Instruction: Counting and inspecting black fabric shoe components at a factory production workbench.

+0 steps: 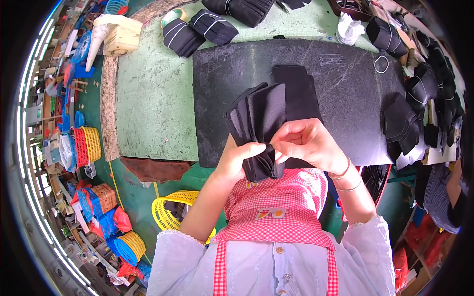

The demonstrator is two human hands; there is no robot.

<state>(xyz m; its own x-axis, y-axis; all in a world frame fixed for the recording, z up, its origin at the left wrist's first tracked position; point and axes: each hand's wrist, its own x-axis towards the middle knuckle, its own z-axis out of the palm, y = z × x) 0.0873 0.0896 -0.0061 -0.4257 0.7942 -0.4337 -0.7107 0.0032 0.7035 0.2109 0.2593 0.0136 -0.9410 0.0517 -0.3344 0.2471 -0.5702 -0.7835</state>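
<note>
A stack of black fabric pieces [258, 111] is held upright in front of my apron, its upper ends fanned apart. My left hand [238, 157] wraps round its lower part, the thumb lying across the front. With thumb and fingertips my right hand [307, 144] pinches the edge of one piece near the left thumb. Behind the stack, more black pieces [296, 91] lie flat on the dark cutting mat [355, 108]. The left fingers behind the stack are hidden.
Tied black bundles [182, 38] lie along the table's far side by a tape roll [174, 17]. A wooden block [122, 39] sits far left. A white rubber band [381, 64] and loose black pieces [401, 121] are at right. A yellow basket [163, 209] stands below the near edge.
</note>
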